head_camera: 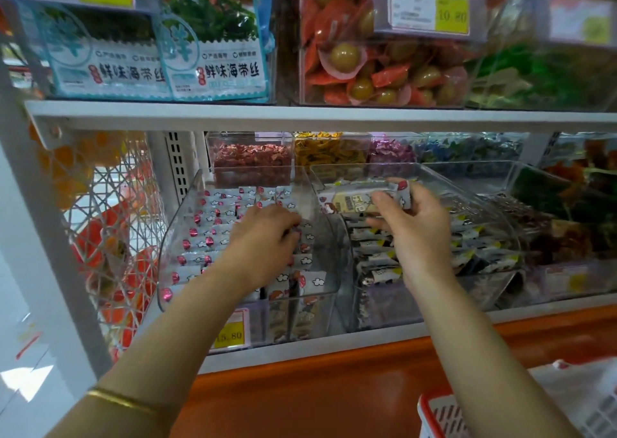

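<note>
**Snack packets held over the clear bins**

Snack packets, a small stack of them, sit in the right hand. The thumb lies across the front and the fingers curl round the back, so that's a firm grip. They're long, flat pillow packs, shiny and crinkly. Mostly white, with a tan panel and a red-brown cartoon blob at the left end. The long axis runs side to side, nearly level, with the left end dipping a touch and the printed face toward the camera.

They hang just above the right bin, a clear hard-plastic tub with a curved front wall, filled with black-and-yellow packs.

The left hand is down in the left bin, same glossy clear plastic. Its fingers are curled, tips buried among cloud-print packets with pink ends. Can't tell if it's actually got hold of one.

Both bins stand on a white metal shelf, with a yellow price tag at the left bin's front. There's a thin gold bangle on the left forearm.
</note>
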A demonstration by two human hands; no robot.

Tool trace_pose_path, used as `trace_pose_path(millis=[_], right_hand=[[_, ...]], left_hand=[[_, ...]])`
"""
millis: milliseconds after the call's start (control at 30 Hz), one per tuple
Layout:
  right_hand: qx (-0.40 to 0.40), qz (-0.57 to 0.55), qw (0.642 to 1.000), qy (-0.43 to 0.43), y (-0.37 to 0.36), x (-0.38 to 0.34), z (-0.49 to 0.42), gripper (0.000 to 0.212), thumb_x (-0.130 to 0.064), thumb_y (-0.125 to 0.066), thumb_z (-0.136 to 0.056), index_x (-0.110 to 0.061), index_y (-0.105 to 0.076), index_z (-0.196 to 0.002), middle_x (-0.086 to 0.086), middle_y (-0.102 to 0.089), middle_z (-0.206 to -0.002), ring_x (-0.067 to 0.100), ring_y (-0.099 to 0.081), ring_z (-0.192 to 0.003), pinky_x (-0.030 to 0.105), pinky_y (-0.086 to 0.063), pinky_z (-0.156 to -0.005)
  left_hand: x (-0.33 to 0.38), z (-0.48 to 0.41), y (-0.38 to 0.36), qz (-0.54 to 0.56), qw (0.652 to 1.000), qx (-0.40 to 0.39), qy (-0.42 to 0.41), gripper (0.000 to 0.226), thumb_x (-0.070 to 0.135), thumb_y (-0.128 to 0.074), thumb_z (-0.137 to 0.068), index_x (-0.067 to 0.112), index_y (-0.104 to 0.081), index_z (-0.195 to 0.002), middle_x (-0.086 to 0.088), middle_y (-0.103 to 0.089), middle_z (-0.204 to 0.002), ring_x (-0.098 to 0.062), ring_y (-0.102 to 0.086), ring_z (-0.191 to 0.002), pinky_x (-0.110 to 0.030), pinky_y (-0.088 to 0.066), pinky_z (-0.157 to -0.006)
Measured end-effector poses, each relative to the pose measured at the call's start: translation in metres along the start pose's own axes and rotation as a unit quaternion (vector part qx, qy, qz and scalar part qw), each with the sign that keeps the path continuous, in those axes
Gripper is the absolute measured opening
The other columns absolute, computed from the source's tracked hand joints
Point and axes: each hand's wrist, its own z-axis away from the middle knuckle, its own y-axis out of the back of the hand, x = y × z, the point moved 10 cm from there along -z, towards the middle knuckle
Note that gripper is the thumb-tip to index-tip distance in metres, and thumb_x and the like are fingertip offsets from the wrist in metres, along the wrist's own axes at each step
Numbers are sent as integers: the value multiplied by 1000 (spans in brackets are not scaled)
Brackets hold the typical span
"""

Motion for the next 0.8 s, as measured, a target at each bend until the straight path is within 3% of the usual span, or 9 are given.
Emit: trace_pose_path(millis=[133,233,433,500,600,800], right_hand=[[-5,13,1000,9,-6,0,0,18,-14,-63,-88,-2,-60,-102,2,-63,-82,7,-66,-67,21,-56,-64],[-15,23,1000,12,-12,1,0,18,-15,-63,-88,-2,-59,-100,6,-61,-83,9,-66,-69,22,-56,-64],[-35,82,995,38,-22,-10,3,22,-19,-66,-85,-7,-61,-103,5,-65,-89,17,-67,-79,40,-57,-76],[-46,123,989,66,-27,-18,4,23,-21,-68,-84,-11,-60,-104,-1,-64,-89,14,-63,-83,32,-54,-78],[-80,202,968,125,-44,-33,3,27,-23,-70,-82,-14,-59,-105,-10,-61,-89,3,-57,-80,12,-43,-67],[-220,385,876,189,-108,-32,5,40,-28,-73,-80,-12,-60,-115,7,-63,-113,22,-58,-101,30,-44,-79]], left_hand=[[6,-7,-30,-113,988,-97,-33,39,37,-29,-99,29,-46,-134,15,-35,-146,-20,-23,-132,-48,-21,-102],[1,-7,-40,-148,979,-132,-41,42,40,-25,-99,29,-45,-135,14,-31,-149,-19,-20,-134,-48,-19,-102],[-2,-2,-28,-142,986,-81,-25,41,39,-35,-96,23,-48,-132,0,-45,-130,-22,-32,-125,-44,-24,-102],[-2,1,-24,-130,989,-65,-17,36,38,-36,-96,21,-56,-121,-2,-46,-115,-23,-35,-117,-42,-27,-99],[-6,6,-16,-103,994,-35,2,32,37,-39,-96,21,-61,-112,-4,-48,-113,-24,-36,-113,-41,-29,-96],[-13,15,-5,-87,996,4,23,26,26,-44,-93,19,-64,-107,-5,-50,-112,-25,-38,-107,-37,-31,-88]])
